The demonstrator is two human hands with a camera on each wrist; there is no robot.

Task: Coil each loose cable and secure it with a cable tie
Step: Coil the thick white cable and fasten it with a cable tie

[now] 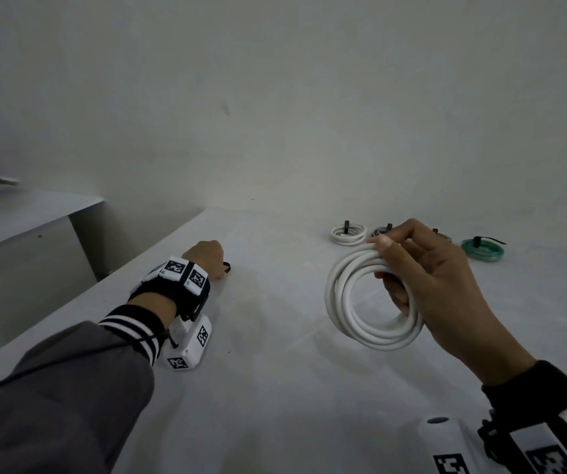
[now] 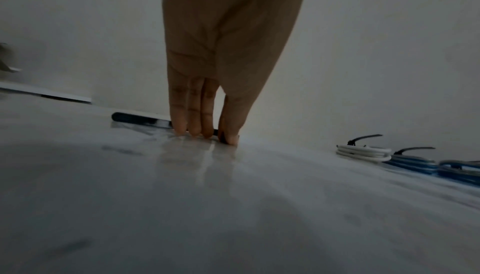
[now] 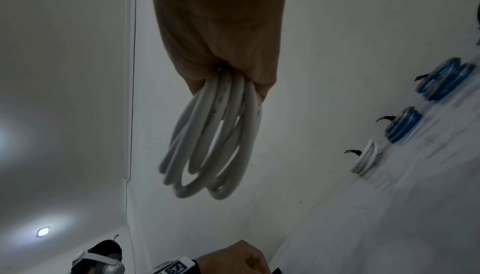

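On the worktop (image 1: 275, 371), the left hand (image 1: 206, 258) is down at the left side, its fingers (image 2: 193, 122) touching a black plastic cable tie (image 2: 137, 119) that lies flat under them. To the right, the right hand (image 1: 439, 285) holds a thick white coiled cable (image 1: 360, 302) above the surface. Behind that coil, near the wall, tied coils sit in a row: a small white coil (image 1: 348, 233) leftmost, a blue coil (image 3: 403, 124) beside it, a green coil (image 1: 482, 249) rightmost.
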